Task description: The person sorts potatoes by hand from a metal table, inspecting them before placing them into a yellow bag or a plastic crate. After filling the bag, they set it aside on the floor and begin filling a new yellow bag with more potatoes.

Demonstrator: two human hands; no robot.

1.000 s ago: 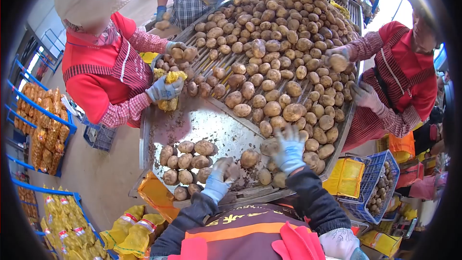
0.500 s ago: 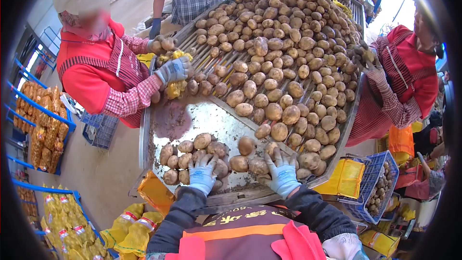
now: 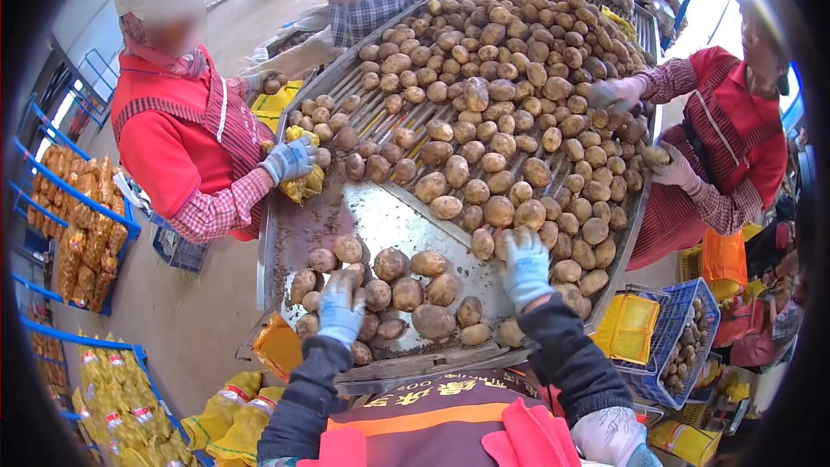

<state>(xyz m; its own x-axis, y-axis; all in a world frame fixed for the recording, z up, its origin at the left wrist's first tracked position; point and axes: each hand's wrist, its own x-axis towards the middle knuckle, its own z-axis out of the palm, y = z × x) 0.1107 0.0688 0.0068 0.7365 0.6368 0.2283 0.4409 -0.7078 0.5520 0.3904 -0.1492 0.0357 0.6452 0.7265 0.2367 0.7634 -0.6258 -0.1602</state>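
Note:
Both my hands wear pale blue gloves. My left hand (image 3: 342,310) rests on potatoes at the near left of the metal table (image 3: 380,212), its fingers apart. Around it lies a loose group of potatoes (image 3: 407,294) on the metal surface. My right hand (image 3: 526,270) is further forward, at the lower edge of the big potato pile (image 3: 536,121), with its fingers spread and touching potatoes there. Slatted bars show between the potatoes of the pile.
A co-worker (image 3: 190,138) at the left holds a yellow net bag (image 3: 303,177). Another co-worker (image 3: 718,130) handles potatoes at the right edge. A blue crate (image 3: 683,342) of potatoes stands at the right, filled net bags (image 3: 117,398) at the lower left.
My right hand has moved forward and slightly right to the pile; my left hand has shifted left. More potatoes lie between them. The right co-worker's hands have moved apart.

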